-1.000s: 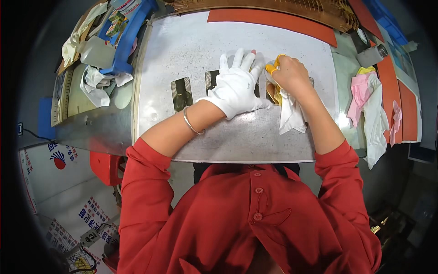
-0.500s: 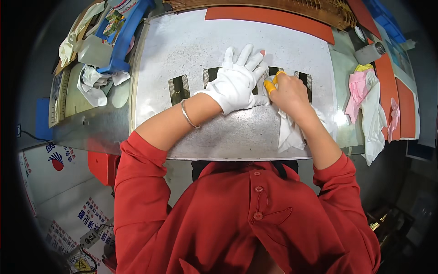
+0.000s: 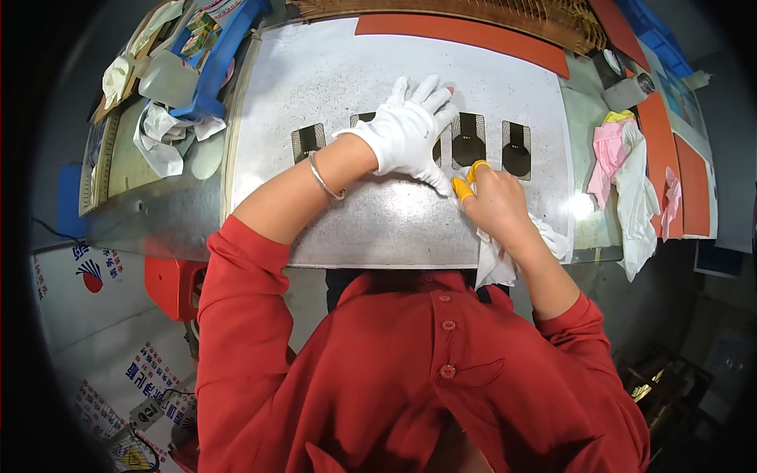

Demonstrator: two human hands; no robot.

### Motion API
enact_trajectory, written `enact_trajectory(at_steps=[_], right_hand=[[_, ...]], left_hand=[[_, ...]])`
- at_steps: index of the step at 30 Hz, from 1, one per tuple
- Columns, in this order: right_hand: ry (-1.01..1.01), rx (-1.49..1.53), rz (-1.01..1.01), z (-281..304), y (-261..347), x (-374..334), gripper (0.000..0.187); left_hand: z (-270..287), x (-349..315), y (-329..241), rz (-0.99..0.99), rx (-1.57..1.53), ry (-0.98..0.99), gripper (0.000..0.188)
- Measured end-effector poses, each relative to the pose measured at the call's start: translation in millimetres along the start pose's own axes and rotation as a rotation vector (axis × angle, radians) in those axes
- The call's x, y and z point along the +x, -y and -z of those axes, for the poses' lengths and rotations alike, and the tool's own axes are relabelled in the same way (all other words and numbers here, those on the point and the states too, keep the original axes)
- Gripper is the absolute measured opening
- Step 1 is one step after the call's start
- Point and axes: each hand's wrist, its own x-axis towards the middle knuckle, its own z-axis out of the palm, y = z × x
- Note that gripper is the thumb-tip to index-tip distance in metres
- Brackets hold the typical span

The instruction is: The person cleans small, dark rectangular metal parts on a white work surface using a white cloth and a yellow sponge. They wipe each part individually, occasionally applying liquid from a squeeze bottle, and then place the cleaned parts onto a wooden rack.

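Observation:
A broad grey-white plate lies before me, with several dark rectangular patches in a row across it. Gloved in white, my left hand rests flat on the plate with fingers spread, partly covering the middle patches. My right hand wears yellow finger cots on two fingers and pinches a white cloth, whose loose end trails toward the near edge. Its fingertips are just below a dark patch that shows a rounded shape and mesh-like sides. Right of it is a similar patch.
At the left stand a blue bin, a translucent container and crumpled white cloth. Pink cloth and white cloth hang at the right. An orange-red strip borders the plate's far side.
My right hand has drawn toward me with the cloth, off the dark patch, so more of that patch shows. My left hand stays nearly in place, its thumb now pointing more toward me.

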Motion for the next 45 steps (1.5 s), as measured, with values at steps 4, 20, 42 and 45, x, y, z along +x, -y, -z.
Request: enact_trajectory(at_steps=[4, 20, 42, 45], right_hand=[[0.073, -0.031, 0.017, 9, 3, -10, 0.028], [0.043, -0.010, 0.053, 9, 45, 111, 0.021], [0.066, -0.062, 0.042, -7, 58, 64, 0.024], [0.058, -0.059, 0.066, -8, 58, 52, 0.024]], left_hand=[[1, -7, 5, 0.024, -0.056, -0.067, 0.110], [-15, -58, 24, 0.212, -0.054, -0.304, 0.088], [-13, -51, 31, 0.098, -0.018, -0.180, 0.084], [-11, -50, 32, 0.066, -0.022, -0.171, 0.090]])
